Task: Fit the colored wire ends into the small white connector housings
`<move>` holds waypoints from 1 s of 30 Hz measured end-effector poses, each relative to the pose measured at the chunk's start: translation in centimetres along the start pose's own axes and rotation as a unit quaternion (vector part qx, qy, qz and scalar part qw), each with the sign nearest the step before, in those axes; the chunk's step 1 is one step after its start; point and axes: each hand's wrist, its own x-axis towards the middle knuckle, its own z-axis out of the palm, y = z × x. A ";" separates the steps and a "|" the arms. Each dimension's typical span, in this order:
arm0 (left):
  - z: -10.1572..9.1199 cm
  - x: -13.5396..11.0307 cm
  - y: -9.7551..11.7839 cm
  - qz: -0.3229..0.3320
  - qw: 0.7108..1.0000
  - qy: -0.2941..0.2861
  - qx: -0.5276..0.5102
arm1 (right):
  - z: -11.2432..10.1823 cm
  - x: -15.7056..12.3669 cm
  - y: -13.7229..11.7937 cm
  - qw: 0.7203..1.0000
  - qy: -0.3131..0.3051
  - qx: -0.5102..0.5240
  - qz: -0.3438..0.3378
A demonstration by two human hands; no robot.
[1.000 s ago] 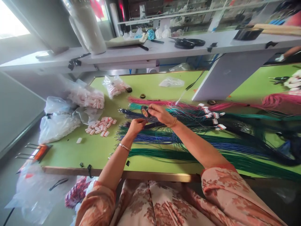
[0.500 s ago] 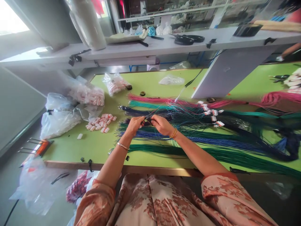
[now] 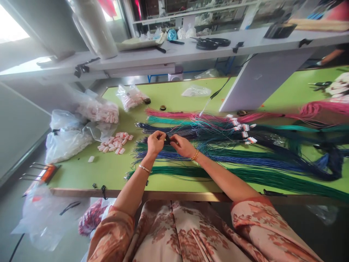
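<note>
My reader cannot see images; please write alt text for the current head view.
A bare left hand and bare right hand meet at a small black object above long, thin, multicoloured wires on a lime-green table. White-and-orange plastic pieces lie leftward.

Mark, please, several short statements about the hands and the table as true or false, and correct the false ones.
1. A small black object is between the bare left hand and the bare right hand. True.
2. The bundle of pink wires lies nearest the brown front edge of the table. False: the bundle of dark green wires does.
3. A loose pile of small white-and-red plastic pieces lies to the left of the left hand. True.
4. A silver-coloured bangle is on the right wrist. False: the silver-coloured bangle is on the left one.
</note>
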 end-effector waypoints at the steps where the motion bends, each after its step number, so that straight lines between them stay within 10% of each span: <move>1: 0.0 0.0 0.0 -0.004 1.000 -0.009 -0.011 | 0.0 -0.1 -0.2 1.000 0.010 0.009 0.006; 10: -0.4 -1.1 0.9 0.173 0.971 -0.013 0.167 | -5.4 2.7 -5.4 0.988 0.076 -0.135 0.006; 21: 0.1 -1.8 1.4 0.404 0.853 -0.041 0.329 | -3.9 12.1 -3.6 0.888 -0.345 -0.301 0.047; 30: 0.7 -2.4 1.0 0.451 0.801 -0.018 0.394 | -4.8 11.5 -3.4 0.888 -0.404 -0.194 0.105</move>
